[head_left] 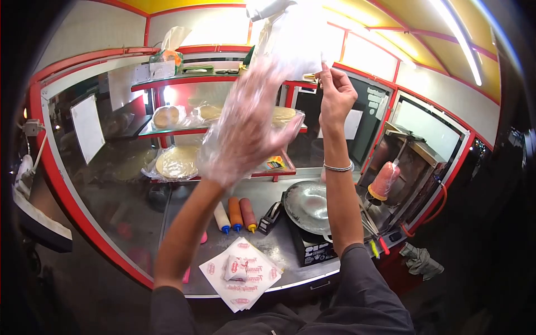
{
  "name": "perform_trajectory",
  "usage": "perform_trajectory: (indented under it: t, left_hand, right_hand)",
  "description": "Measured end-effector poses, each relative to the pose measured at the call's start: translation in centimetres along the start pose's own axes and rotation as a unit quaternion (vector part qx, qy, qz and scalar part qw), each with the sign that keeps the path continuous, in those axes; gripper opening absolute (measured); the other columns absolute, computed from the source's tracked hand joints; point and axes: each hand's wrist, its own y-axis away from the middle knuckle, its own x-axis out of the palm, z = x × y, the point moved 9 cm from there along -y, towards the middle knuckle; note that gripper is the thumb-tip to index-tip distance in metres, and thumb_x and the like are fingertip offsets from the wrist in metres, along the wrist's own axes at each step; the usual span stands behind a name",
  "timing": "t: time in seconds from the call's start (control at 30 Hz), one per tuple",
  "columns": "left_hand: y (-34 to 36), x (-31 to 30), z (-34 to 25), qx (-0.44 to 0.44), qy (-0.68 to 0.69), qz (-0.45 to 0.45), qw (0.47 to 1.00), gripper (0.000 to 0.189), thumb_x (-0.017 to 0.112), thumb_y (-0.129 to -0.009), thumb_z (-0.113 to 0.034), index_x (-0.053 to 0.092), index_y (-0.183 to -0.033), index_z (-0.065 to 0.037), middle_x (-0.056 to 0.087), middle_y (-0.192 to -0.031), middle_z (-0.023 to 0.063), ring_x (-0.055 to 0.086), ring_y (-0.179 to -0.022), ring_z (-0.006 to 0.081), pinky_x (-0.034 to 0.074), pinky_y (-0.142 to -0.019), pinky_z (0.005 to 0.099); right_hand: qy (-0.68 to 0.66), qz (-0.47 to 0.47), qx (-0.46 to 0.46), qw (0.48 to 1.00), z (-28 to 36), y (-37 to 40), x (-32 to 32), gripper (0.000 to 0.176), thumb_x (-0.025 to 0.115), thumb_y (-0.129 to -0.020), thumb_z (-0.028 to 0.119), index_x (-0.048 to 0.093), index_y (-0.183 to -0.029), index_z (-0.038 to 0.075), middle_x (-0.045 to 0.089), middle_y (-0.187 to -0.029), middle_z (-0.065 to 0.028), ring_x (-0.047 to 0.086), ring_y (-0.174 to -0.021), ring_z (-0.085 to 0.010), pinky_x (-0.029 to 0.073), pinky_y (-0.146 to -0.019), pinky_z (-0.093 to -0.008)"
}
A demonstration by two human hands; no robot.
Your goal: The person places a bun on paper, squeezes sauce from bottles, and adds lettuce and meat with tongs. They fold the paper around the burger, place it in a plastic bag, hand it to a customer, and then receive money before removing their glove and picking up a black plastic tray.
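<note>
One steel surface [268, 195] takes up the lower middle of the kiosk, running from 9 o'clock round to 4 o'clock below red-framed glass. Red shelves [184, 81] rise behind it at 10 to 11 o'clock. A tissue box [163, 66] sits on the top one and stacks of flatbread [176, 163] in plastic wrap lie on the lower ones.

The left hand [243, 137] is raised at the centre, its grip spread wide, fingers fanned inside a clear plastic glove [268, 84]. The glove sits loose around the hand and its upper end reaches toward 12 o'clock. There a white plastic bag [296, 39] hangs from above. The right hand [336, 96], at 1 o'clock, has its grip pressed together, with thumb and forefinger pinching the bag's right edge.

At 4 o'clock a domed griddle [306, 205] rests on a black burner [314, 250]. Just to its right, toward 3 o'clock, a cone of meat [383, 180] stands on a spit. At 6 o'clock printed paper sheets [254, 287] lie at the near edge of the surface. Three sauce bottles [235, 214], white, orange and red, sit side by side between the sheets and the shelves. A small wrapped sandwich [235, 267] rests on the paper. A thin bracelet [338, 166] circles the right wrist.
</note>
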Motion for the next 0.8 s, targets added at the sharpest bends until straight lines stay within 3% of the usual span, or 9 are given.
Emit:
perform_trajectory:
  t: [0.17, 0.23, 0.33, 0.4, 0.47, 0.53, 0.6, 0.7, 0.8]
  left_hand:
    - [-8.1, 3.3, 0.3, 0.097, -0.100, -0.089, 0.986, 0.066, 0.076, -0.080, -0.040, 0.056, -0.138, -0.014, 0.043, -0.150, 0.0169, 0.038, -0.141, 0.0372, 0.030, -0.118, 0.0527]
    - [-8.7, 5.5, 0.4, 0.159, -0.166, -0.079, 0.970, 0.047, 0.079, -0.073, -0.039, 0.072, -0.108, -0.008, 0.042, -0.151, 0.0170, 0.033, -0.144, 0.0366, 0.028, -0.116, 0.0576]
    - [-7.4, 5.9, 1.0, 0.121, -0.219, 0.001, 0.968, 0.046, 0.078, -0.078, -0.044, 0.072, -0.104, -0.006, 0.038, -0.154, 0.0157, 0.033, -0.145, 0.0348, 0.027, -0.119, 0.0537]
    - [-5.6, 5.3, 0.5, 0.101, -0.193, -0.001, 0.976, 0.051, 0.078, -0.078, -0.044, 0.068, -0.110, -0.006, 0.036, -0.157, 0.0146, 0.028, -0.147, 0.0361, 0.027, -0.119, 0.0539]
    - [-3.2, 4.2, -0.4, 0.082, -0.129, -0.040, 0.987, 0.058, 0.079, -0.077, -0.045, 0.064, -0.120, -0.009, 0.033, -0.159, 0.0142, 0.027, -0.148, 0.0380, 0.027, -0.119, 0.0539]
    - [0.9, 3.4, -2.6, 0.076, -0.075, 0.026, 0.994, 0.067, 0.079, -0.077, -0.045, 0.057, -0.132, -0.014, 0.032, -0.160, 0.0162, 0.028, -0.149, 0.0399, 0.029, -0.118, 0.0547]
    - [7.8, 3.8, -3.8, 0.042, 0.028, 0.118, 0.992, 0.073, 0.081, -0.076, -0.044, 0.055, -0.137, -0.015, 0.038, -0.158, 0.0148, 0.032, -0.147, 0.0400, 0.031, -0.117, 0.0540]
    - [21.9, 3.9, -4.2, -0.118, 0.111, 0.276, 0.948, 0.070, 0.085, -0.073, -0.044, 0.061, -0.130, -0.011, 0.046, -0.151, 0.0149, 0.035, -0.145, 0.0395, 0.032, -0.117, 0.0546]
    - [38.8, 5.0, -6.8, -0.254, 0.173, 0.336, 0.891, 0.066, 0.087, -0.072, -0.038, 0.065, -0.126, -0.006, 0.053, -0.143, 0.0166, 0.038, -0.142, 0.0387, 0.034, -0.115, 0.0542]
  right_hand:
    - [-0.049, 0.086, 0.019, 0.995, 0.9, -3.1, -0.9, 0.020, 0.078, -0.091, 0.018, 0.071, -0.089, 0.000, 0.071, -0.081, -0.0042, 0.063, -0.074, -0.0065, 0.049, -0.068, -0.0212]
    - [-0.068, 0.064, 0.042, 0.995, 1.1, -4.2, -1.8, 0.020, 0.078, -0.092, 0.019, 0.071, -0.089, 0.001, 0.071, -0.081, -0.0038, 0.062, -0.074, -0.0062, 0.049, -0.068, -0.0212]
    - [-0.088, 0.016, 0.068, 0.994, 0.6, -5.6, -3.0, 0.017, 0.076, -0.093, 0.017, 0.072, -0.090, 0.001, 0.072, -0.082, -0.0032, 0.062, -0.074, -0.0072, 0.049, -0.068, -0.0222]
    - [0.077, 0.109, -0.052, 0.990, 0.9, -5.4, -1.7, 0.011, 0.073, -0.093, 0.010, 0.075, -0.090, 0.000, 0.074, -0.084, -0.0037, 0.065, -0.075, -0.0095, 0.051, -0.068, -0.0239]
    - [0.194, 0.244, -0.152, 0.938, 1.7, 1.9, 1.6, 0.012, 0.067, -0.080, -0.005, 0.074, -0.089, -0.001, 0.075, -0.083, -0.0104, 0.069, -0.073, -0.0152, 0.054, -0.070, -0.0288]
    - [0.199, 0.325, -0.203, 0.902, 0.1, 11.0, 1.9, 0.014, 0.072, -0.071, 0.007, 0.067, -0.082, 0.000, 0.068, -0.077, -0.0132, 0.067, -0.073, -0.0282, 0.053, -0.069, -0.0353]
    - [0.037, 0.444, -0.027, 0.895, -1.3, 19.4, 0.7, 0.015, 0.073, -0.071, 0.008, 0.069, -0.084, 0.001, 0.069, -0.080, -0.0133, 0.068, -0.076, -0.0278, 0.052, -0.069, -0.0357]
    - [0.067, 0.607, 0.159, 0.776, 0.1, 31.1, -1.8, 0.013, 0.075, -0.080, 0.004, 0.074, -0.093, 0.003, 0.074, -0.086, -0.0124, 0.072, -0.078, -0.0254, 0.055, -0.073, -0.0347]
    - [0.078, 0.606, 0.342, 0.714, 0.2, 36.3, -3.6, 0.009, 0.079, -0.085, 0.008, 0.075, -0.090, 0.002, 0.073, -0.078, -0.0086, 0.070, -0.073, -0.0145, 0.056, -0.070, -0.0301]
